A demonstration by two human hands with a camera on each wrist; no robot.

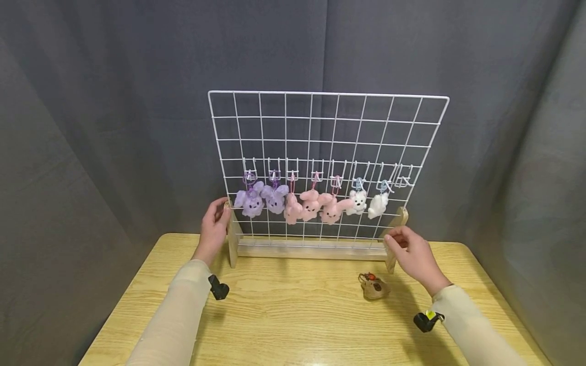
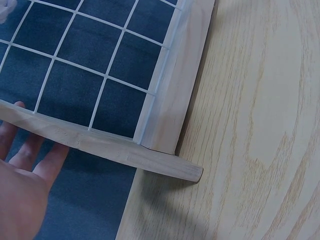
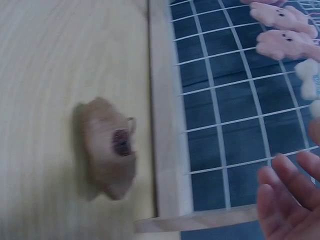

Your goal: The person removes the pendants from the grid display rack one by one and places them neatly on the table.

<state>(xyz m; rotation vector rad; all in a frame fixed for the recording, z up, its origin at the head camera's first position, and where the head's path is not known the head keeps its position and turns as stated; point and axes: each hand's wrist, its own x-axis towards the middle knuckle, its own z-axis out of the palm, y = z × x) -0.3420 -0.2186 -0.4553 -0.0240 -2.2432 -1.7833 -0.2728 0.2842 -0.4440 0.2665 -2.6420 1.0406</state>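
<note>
A white wire grid rack (image 1: 325, 119) stands upright in a wooden base (image 1: 311, 250). My left hand (image 1: 215, 223) grips the base's left side post (image 2: 100, 150), its fingers passing behind the wood. Beside the right side post (image 1: 401, 217), my right hand (image 1: 412, 254) has loosely bent fingers and holds nothing; whether it touches the post is hard to tell. Hooks on the grid carry purple plush keychains (image 1: 252, 202), pink plush keychains (image 1: 311, 203) and white plush keychains (image 1: 358, 201). A brown plush keychain (image 1: 374, 288) lies on the table below my right hand.
A vacant white hook (image 1: 404, 181) hangs at the grid's right end. The wood-grain table (image 1: 284, 315) extends in front of the rack. Grey curtains (image 1: 137, 127) rise behind and at both sides.
</note>
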